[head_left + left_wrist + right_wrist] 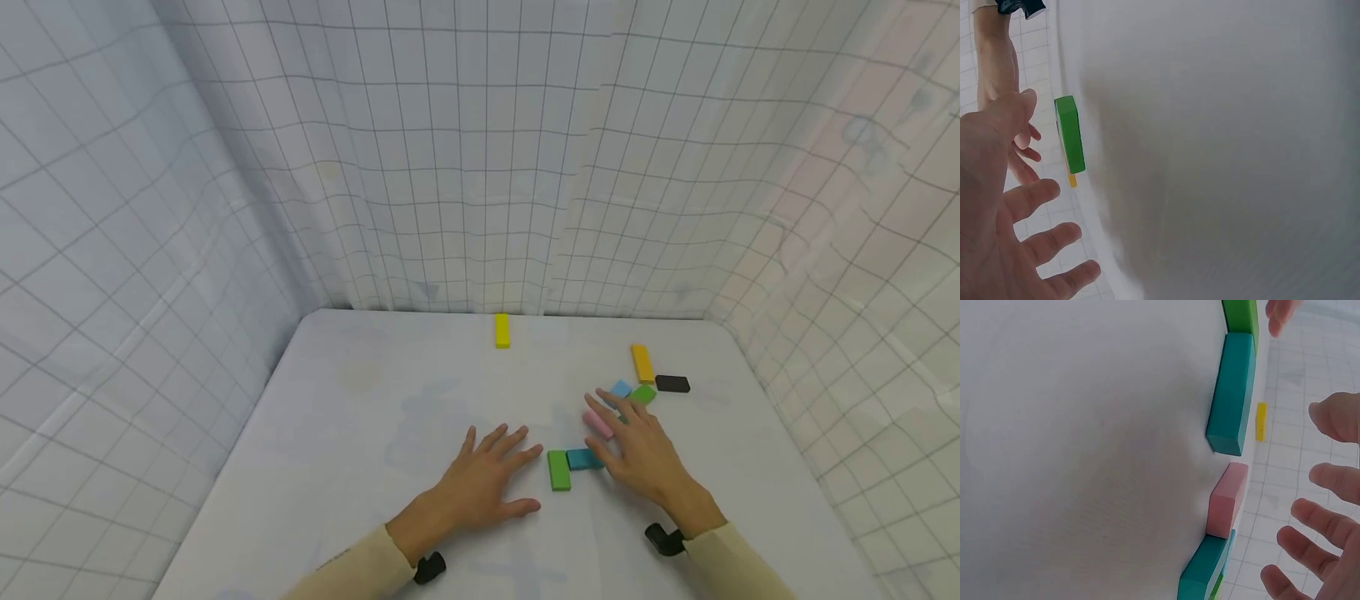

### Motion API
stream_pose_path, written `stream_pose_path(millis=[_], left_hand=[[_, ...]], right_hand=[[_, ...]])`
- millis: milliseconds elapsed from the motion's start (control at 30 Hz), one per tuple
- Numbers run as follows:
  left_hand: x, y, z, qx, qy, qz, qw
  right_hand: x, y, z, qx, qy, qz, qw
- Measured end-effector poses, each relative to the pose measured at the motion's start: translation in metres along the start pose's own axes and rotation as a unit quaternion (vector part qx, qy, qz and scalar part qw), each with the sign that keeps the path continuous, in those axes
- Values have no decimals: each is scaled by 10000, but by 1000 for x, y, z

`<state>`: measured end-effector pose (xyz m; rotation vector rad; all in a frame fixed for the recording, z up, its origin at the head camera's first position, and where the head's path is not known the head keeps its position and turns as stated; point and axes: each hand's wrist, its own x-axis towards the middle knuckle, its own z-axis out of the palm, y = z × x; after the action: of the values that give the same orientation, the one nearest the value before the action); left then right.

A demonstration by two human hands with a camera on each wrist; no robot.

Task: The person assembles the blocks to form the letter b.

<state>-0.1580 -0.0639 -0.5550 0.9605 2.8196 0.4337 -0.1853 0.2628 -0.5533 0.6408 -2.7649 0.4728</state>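
My left hand (483, 483) hovers with spread fingers just left of a green block (558, 471), holding nothing. That green block (1070, 134) shows beyond the left thumb in the left wrist view. Its right side meets a teal block (584, 459). Over the cluster on the right, my right hand (637, 446) spreads its fingers and grips nothing. Near its fingertips lie a pink block (597, 425), a light blue block (620, 389) and another green block (642, 395). In the right wrist view a second teal block (1202, 569) touches the pink block; from above the hand mostly covers it.
A yellow block (502, 331) lies at the table's back edge. Toward the back right are an orange block (642, 364) and a black block (672, 383). Gridded white curtains (480, 167) enclose the white table (360, 392) at the back and sides.
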Motion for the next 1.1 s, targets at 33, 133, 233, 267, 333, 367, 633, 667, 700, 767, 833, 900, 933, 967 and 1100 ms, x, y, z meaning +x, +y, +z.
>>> stream_pose_path(millis=[33, 133, 233, 267, 333, 367, 633, 667, 700, 767, 833, 900, 933, 967, 1100], left_hand=[[0, 1, 1, -22, -34, 36, 10000], [2, 3, 3, -40, -129, 162, 9998], [4, 4, 5, -15, -282, 307, 9991], [4, 4, 6, -12, -324, 353, 9989], [5, 6, 7, 7, -372, 471, 9982], [5, 7, 7, 18, -381, 546, 9978], [6, 10, 6, 555, -279, 929, 9937], [6, 9, 6, 609, -270, 937, 9934], [6, 9, 5, 647, -260, 951, 9930], [6, 9, 4, 663, -265, 994, 9925], [7, 9, 3, 656, -278, 1028, 9921], [7, 10, 2, 671, -305, 1039, 9919], [7, 10, 2, 700, -320, 1032, 9917], [7, 10, 1, 740, -332, 1014, 9915], [5, 8, -1, 949, -336, 918, 9907]], right_hand=[[0, 0, 0, -7, 24, -37, 10000], [-1, 0, -1, -23, 2, -61, 10000], [-2, 1, -1, -12, -45, -68, 10000], [-3, 1, -1, -4, -74, -53, 10000], [-4, 2, -1, 17, -100, -62, 9999], [-4, 3, -1, 39, -102, -74, 9999], [-7, 5, 0, 137, -97, -253, 9995], [-8, 5, 0, 145, -90, -280, 9995], [-8, 4, -1, 156, -87, -301, 9994], [-10, 4, -1, 153, -79, -341, 9993], [-12, 4, 0, 138, -96, -354, 9992], [-14, 5, 0, 174, -159, -328, 9992], [-15, 5, 0, 208, -194, -320, 9991], [-15, 5, 0, 240, -225, -316, 9990], [-17, 3, 0, 318, -238, -357, 9986]])
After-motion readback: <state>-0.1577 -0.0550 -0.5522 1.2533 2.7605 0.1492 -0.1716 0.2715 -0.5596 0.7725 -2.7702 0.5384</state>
